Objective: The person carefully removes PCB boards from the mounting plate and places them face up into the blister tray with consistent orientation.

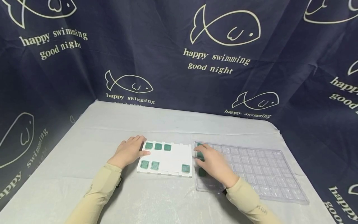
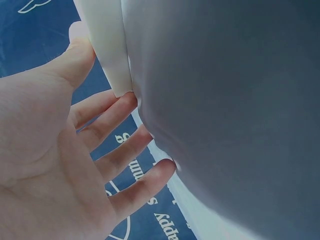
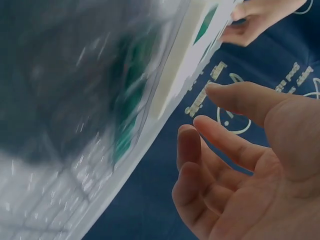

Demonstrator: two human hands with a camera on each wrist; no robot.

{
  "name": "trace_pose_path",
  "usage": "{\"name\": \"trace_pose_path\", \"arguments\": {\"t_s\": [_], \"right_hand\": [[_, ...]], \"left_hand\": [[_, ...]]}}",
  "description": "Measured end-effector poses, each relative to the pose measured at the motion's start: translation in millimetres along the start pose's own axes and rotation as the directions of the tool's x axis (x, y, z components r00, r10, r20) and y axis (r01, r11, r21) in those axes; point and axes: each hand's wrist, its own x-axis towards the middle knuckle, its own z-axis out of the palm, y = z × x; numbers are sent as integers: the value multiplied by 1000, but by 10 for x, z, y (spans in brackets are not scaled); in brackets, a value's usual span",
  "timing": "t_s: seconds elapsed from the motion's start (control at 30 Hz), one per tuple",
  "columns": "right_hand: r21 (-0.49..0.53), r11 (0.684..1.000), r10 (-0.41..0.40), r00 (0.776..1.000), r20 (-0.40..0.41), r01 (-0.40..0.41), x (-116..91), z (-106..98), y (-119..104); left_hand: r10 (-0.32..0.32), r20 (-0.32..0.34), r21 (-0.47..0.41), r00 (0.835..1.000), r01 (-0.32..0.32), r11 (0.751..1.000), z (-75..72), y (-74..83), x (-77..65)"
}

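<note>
A white board (image 1: 179, 155) with notched edges lies on the table, bearing several small green perforated circuit boards (image 1: 155, 165) along its far and near sides. My left hand (image 1: 129, 151) rests at its left end, thumb on the top near the edge and fingers at the far-left corner. In the left wrist view those fingers (image 2: 135, 187) are nearly straight and touch the tablecloth. My right hand (image 1: 213, 161) hovers over the left end of a clear compartment tray (image 1: 268, 168), thumb and forefinger apart with nothing between them. Green circuit boards (image 1: 202, 171) in the tray's left column are partly hidden beneath it.
The tray lies just right of the white board, a narrow gap between them. A pale cloth covers the table (image 1: 156, 199). Dark blue curtains (image 1: 167, 37) with fish drawings hang behind and at both sides.
</note>
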Motion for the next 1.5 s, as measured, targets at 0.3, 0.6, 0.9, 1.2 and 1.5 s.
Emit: {"name": "trace_pose_path", "arguments": {"t_s": [0.3,0.6,0.9,1.2,1.5], "right_hand": [[-77,997,-3,1000,23,4,-28,-41,159],[-103,995,11,999,52,-5,-290,29,143],[-105,994,26,997,67,-19,-363,52,143],[-86,996,27,997,71,-21,-365,46,145],[-89,996,-28,999,19,29,-276,65,4]], "left_hand": [[0,-1,2,1000,0,1000,-4,-6,-7],[-2,-2,-5,1000,2,1000,-7,-9,-3],[-4,-1,-8,1000,4,1000,14,-18,9],[-5,3,-6,1000,5,1000,-11,17,1],[-9,4,-3,1000,9,1000,12,6,7]]}}
